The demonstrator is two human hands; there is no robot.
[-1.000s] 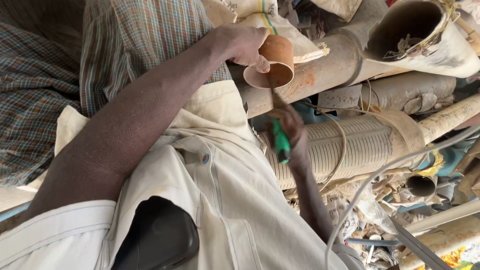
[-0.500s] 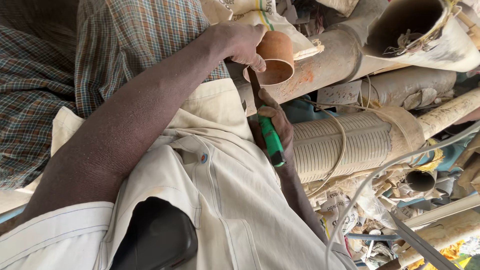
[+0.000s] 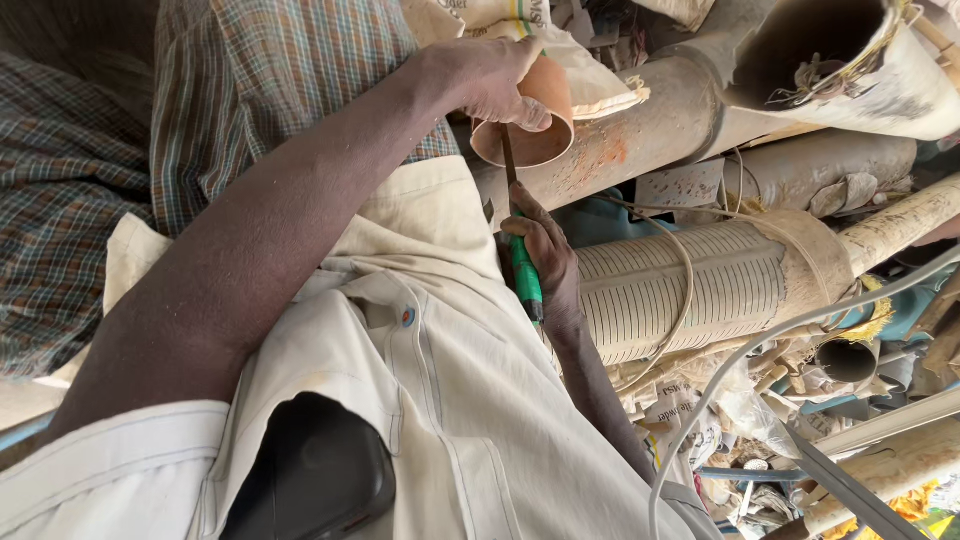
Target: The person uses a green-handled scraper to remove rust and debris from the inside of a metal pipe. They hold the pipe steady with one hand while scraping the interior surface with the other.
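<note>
Left hand [image 3: 490, 75] was closed around a short orange-brown pipe piece [image 3: 535, 125], fingers wrapped over its upper side, open mouth facing the camera. The piece sat just above the person's cream shirt [image 3: 440, 330], against a long grey pipe [image 3: 650, 125]. Right hand [image 3: 545, 265] gripped the green handle of a thin tool [image 3: 522, 270], fist shut tight; the tool's dark shaft ran up into the pipe piece's mouth. A ribbed slotted pipe [image 3: 690, 285] lay just beside the right hand. A dark phone [image 3: 310, 480] sat in the shirt pocket.
</note>
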